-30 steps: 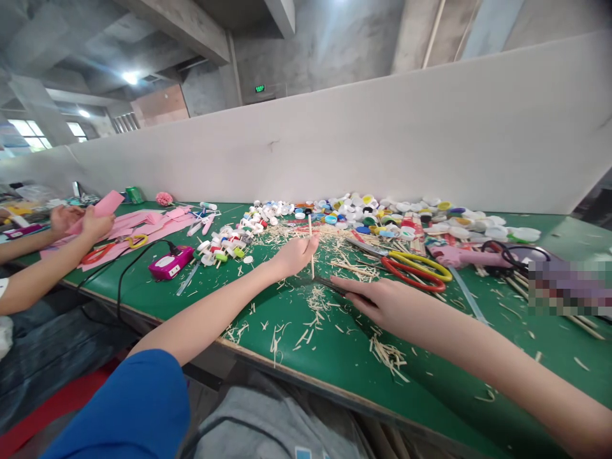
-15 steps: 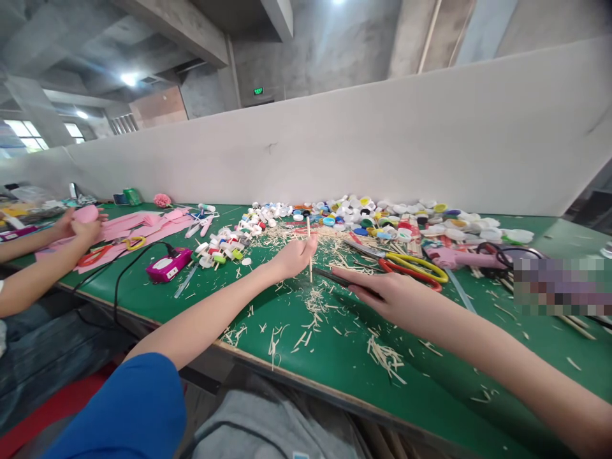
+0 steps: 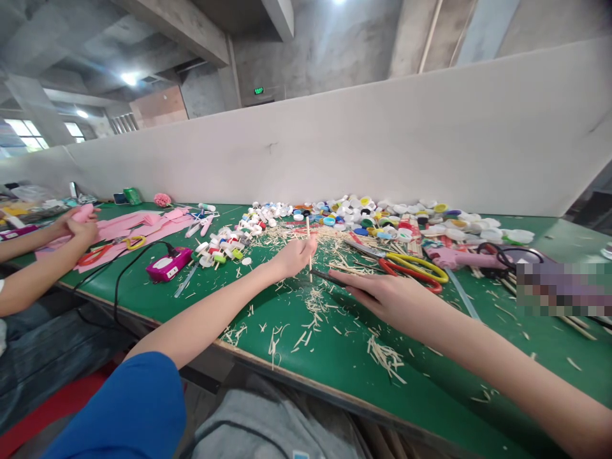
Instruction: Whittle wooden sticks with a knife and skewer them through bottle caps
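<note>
My left hand (image 3: 294, 257) is closed around a thin wooden stick (image 3: 310, 275), which stands upright with its ends showing above and below the fingers. My right hand (image 3: 377, 290) grips a dark knife (image 3: 327, 276), its handle mostly covered by the fingers. The knife's tip meets the lower part of the stick, just beneath my left hand. Curled wood shavings (image 3: 315, 303) are scattered on the green tabletop (image 3: 335, 382) under and around both hands.
Yellow-and-red-handled scissors (image 3: 415, 266) lie beyond my right hand, near a pink glue gun (image 3: 454, 257). Bottle caps (image 3: 363, 213) are heaped along the partition (image 3: 335, 146). A magenta power strip (image 3: 169, 264) sits left. Another person's hands (image 3: 79, 226) hold pink material at far left.
My right hand has shifted slightly left, bringing the knife onto the stick's lower part. My left hand and the stick stay in place. The other person's hands have moved slightly.
</note>
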A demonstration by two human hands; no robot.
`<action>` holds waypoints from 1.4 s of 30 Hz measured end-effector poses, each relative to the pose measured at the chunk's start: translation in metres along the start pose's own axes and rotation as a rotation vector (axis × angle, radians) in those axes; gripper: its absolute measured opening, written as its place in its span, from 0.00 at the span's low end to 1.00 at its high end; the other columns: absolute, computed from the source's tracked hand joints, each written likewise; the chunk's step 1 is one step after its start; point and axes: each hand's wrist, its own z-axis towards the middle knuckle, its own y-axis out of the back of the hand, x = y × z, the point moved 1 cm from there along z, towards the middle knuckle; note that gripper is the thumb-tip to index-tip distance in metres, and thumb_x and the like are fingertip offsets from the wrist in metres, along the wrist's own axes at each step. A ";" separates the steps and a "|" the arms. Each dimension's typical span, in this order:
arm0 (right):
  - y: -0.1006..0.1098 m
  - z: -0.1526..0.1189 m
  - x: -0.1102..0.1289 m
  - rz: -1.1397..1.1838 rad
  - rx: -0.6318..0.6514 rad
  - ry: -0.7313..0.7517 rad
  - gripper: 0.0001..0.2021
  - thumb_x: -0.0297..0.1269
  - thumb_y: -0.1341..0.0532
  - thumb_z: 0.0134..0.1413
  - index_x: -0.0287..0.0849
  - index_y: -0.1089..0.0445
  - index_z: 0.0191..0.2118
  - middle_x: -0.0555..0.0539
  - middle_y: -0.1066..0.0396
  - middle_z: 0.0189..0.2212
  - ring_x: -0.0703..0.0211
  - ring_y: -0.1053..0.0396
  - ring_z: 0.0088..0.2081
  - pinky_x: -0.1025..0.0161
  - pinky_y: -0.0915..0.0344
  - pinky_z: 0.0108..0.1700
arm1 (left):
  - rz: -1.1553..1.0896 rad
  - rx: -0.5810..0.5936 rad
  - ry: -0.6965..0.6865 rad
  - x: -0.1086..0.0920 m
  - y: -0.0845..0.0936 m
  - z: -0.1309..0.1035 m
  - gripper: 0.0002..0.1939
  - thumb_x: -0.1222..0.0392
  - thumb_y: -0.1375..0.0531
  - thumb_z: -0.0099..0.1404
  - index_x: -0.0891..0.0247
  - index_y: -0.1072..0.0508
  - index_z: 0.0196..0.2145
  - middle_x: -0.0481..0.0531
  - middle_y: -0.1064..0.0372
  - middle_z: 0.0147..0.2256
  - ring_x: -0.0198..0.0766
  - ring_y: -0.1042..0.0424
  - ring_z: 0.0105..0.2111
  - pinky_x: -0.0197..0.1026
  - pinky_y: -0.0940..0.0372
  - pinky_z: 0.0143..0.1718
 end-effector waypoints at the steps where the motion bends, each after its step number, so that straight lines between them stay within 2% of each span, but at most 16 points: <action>1: -0.001 0.000 0.000 -0.011 -0.014 0.004 0.22 0.38 0.53 0.64 0.59 0.40 0.61 0.49 0.24 0.38 0.60 0.27 0.32 0.65 0.33 0.30 | 0.002 -0.002 -0.001 0.000 0.000 0.000 0.31 0.38 0.68 0.68 0.62 0.46 0.19 0.45 0.47 0.16 0.33 0.43 0.20 0.39 0.45 0.29; 6: -0.003 0.000 0.001 -0.044 -0.028 0.026 0.22 0.37 0.55 0.64 0.56 0.41 0.62 0.48 0.25 0.33 0.63 0.30 0.27 0.67 0.39 0.25 | 0.019 -0.007 0.009 -0.002 0.000 0.000 0.30 0.37 0.66 0.67 0.61 0.47 0.19 0.45 0.49 0.16 0.32 0.46 0.18 0.38 0.47 0.26; 9: -0.004 0.000 0.005 -0.029 0.021 0.011 0.23 0.38 0.55 0.64 0.55 0.43 0.63 0.50 0.27 0.27 0.64 0.33 0.23 0.68 0.43 0.23 | 0.034 0.002 0.010 -0.005 0.001 0.000 0.30 0.37 0.65 0.68 0.61 0.48 0.19 0.44 0.52 0.15 0.31 0.50 0.17 0.39 0.49 0.25; 14: -0.004 0.000 0.006 0.024 0.089 -0.002 0.22 0.39 0.54 0.64 0.55 0.40 0.61 0.51 0.31 0.21 0.65 0.35 0.20 0.69 0.45 0.22 | 0.045 0.011 0.005 -0.006 0.001 0.000 0.29 0.39 0.64 0.68 0.61 0.50 0.19 0.44 0.55 0.15 0.30 0.53 0.17 0.39 0.50 0.25; 18: -0.003 0.000 0.003 0.035 0.093 -0.005 0.22 0.40 0.54 0.64 0.57 0.40 0.61 0.51 0.29 0.24 0.64 0.34 0.23 0.68 0.43 0.24 | 0.040 0.001 0.007 -0.005 0.001 0.000 0.29 0.39 0.64 0.68 0.61 0.49 0.19 0.44 0.54 0.16 0.30 0.52 0.17 0.39 0.50 0.25; 23: -0.003 0.001 0.002 0.005 0.006 0.012 0.22 0.39 0.56 0.64 0.58 0.42 0.61 0.49 0.25 0.32 0.64 0.32 0.25 0.67 0.43 0.24 | 0.045 -0.002 0.003 -0.004 0.001 -0.001 0.29 0.38 0.65 0.68 0.61 0.48 0.19 0.44 0.53 0.16 0.31 0.51 0.17 0.39 0.51 0.24; 26: -0.005 0.002 0.003 -0.043 -0.014 0.037 0.23 0.38 0.56 0.64 0.56 0.41 0.62 0.49 0.26 0.30 0.64 0.33 0.23 0.67 0.44 0.22 | 0.045 0.000 0.002 -0.004 0.000 0.000 0.29 0.38 0.65 0.68 0.61 0.48 0.20 0.44 0.53 0.16 0.31 0.51 0.17 0.39 0.51 0.24; 29: -0.008 0.002 0.004 -0.080 0.001 0.051 0.24 0.37 0.56 0.64 0.54 0.45 0.64 0.48 0.27 0.27 0.61 0.31 0.25 0.66 0.42 0.24 | 0.048 -0.005 0.005 -0.003 0.000 0.000 0.29 0.38 0.65 0.68 0.61 0.48 0.20 0.45 0.51 0.16 0.31 0.50 0.18 0.39 0.50 0.25; 34: -0.010 0.004 0.005 -0.028 0.053 0.015 0.24 0.39 0.57 0.65 0.54 0.48 0.65 0.46 0.27 0.31 0.58 0.29 0.30 0.63 0.38 0.29 | 0.067 -0.024 0.016 -0.002 0.000 0.000 0.29 0.38 0.65 0.68 0.61 0.48 0.20 0.45 0.52 0.16 0.32 0.50 0.18 0.40 0.50 0.25; 39: -0.006 0.003 0.008 0.104 0.136 -0.030 0.22 0.41 0.55 0.65 0.53 0.43 0.63 0.50 0.30 0.24 0.64 0.34 0.22 0.67 0.41 0.25 | 0.065 0.001 0.005 -0.003 0.000 0.000 0.29 0.38 0.66 0.68 0.61 0.48 0.19 0.44 0.53 0.15 0.31 0.51 0.17 0.39 0.50 0.25; 42: -0.004 0.001 0.008 0.133 0.149 -0.028 0.22 0.40 0.55 0.65 0.54 0.43 0.63 0.51 0.30 0.24 0.64 0.35 0.22 0.67 0.41 0.25 | 0.065 0.003 -0.007 -0.002 0.000 0.000 0.29 0.38 0.66 0.68 0.61 0.48 0.19 0.44 0.53 0.15 0.31 0.50 0.17 0.39 0.49 0.25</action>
